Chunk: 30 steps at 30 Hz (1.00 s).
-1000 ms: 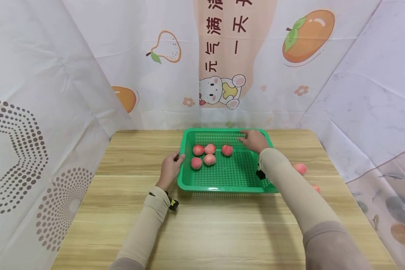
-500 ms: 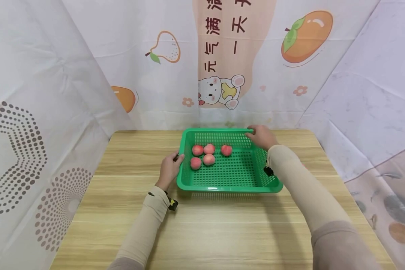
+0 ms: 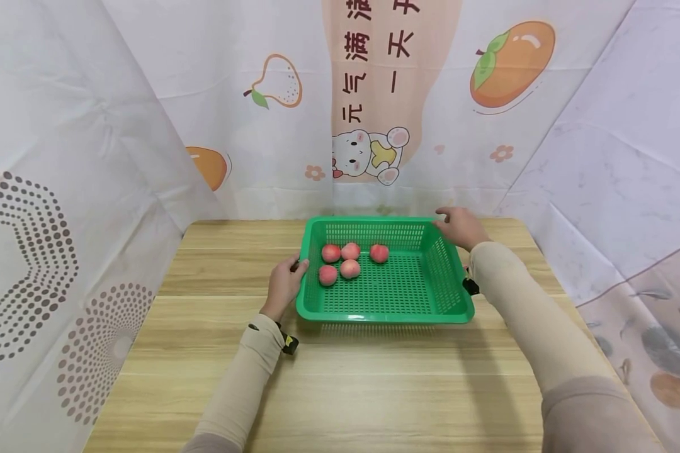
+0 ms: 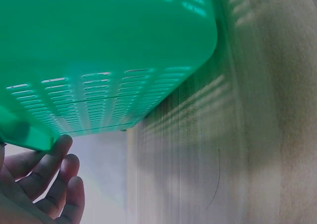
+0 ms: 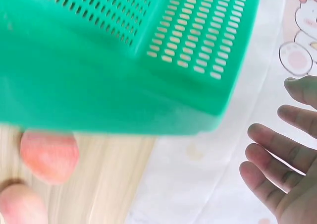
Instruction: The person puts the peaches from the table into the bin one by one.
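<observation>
A green plastic basket (image 3: 374,318) with slotted walls stands on the wooden table. Several red-pink peaches (image 3: 349,269) lie in its left half. At the left side, my left hand (image 3: 283,286) holds the rim, thumb over the top; the left wrist view shows its fingers (image 4: 59,172) under the rim. Near the back right corner, my right hand (image 3: 463,228) hovers with nothing in it. The right wrist view shows its fingers (image 5: 277,159) spread and apart from the basket. Two peaches (image 5: 49,155) sit on the table outside the basket; the right arm mostly hides them in the head view.
The wooden table (image 3: 204,377) reaches back to a white printed curtain (image 3: 277,145). More cloth hangs along the left and right sides. Dark wrist cameras (image 3: 289,343) are strapped to both arms.
My right hand has moved right, from above the basket's inside to its back right corner. The left hand keeps its hold on the rim. Peaches in the basket stay put.
</observation>
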Tool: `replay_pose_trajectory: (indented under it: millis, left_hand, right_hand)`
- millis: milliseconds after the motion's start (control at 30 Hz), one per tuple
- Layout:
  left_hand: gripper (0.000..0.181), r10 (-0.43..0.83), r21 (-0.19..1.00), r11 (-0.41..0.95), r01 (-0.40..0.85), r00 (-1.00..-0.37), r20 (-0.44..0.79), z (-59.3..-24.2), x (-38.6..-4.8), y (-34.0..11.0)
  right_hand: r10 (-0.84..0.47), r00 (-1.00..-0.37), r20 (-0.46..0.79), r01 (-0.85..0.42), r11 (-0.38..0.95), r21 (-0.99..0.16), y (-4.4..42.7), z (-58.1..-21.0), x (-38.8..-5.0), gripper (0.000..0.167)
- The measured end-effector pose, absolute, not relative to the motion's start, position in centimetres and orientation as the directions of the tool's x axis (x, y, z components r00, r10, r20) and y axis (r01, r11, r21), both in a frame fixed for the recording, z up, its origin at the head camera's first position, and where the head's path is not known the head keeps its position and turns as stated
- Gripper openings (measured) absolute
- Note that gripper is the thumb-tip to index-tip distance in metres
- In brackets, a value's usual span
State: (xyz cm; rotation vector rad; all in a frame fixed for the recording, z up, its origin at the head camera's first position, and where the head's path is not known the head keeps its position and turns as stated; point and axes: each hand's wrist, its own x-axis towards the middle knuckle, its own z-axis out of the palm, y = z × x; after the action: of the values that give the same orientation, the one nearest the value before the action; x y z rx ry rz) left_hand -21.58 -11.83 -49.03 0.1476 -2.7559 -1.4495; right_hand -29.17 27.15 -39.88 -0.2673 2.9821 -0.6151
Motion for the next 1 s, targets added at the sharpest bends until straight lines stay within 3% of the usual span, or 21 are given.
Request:
replay_pose_trajectory:
  millis: [333, 1000]
  left_hand:
    - [0.045, -0.103, 0.827, 0.560, -0.055, -0.995, 0.004, -49.0, -21.7, -11.9]
    - [0.046, -0.094, 0.829, 0.558, -0.032, -0.995, 0.025, -49.3, -21.7, -11.9]
  right_hand:
    - [-0.159, -0.987, 0.005, -0.151, 0.925, -0.349, 29.1, -39.1, -29.3, 0.044]
    - [-0.125, -0.989, -0.084, -0.092, 0.945, -0.314, 32.1, -39.8, -29.1, 0.047]
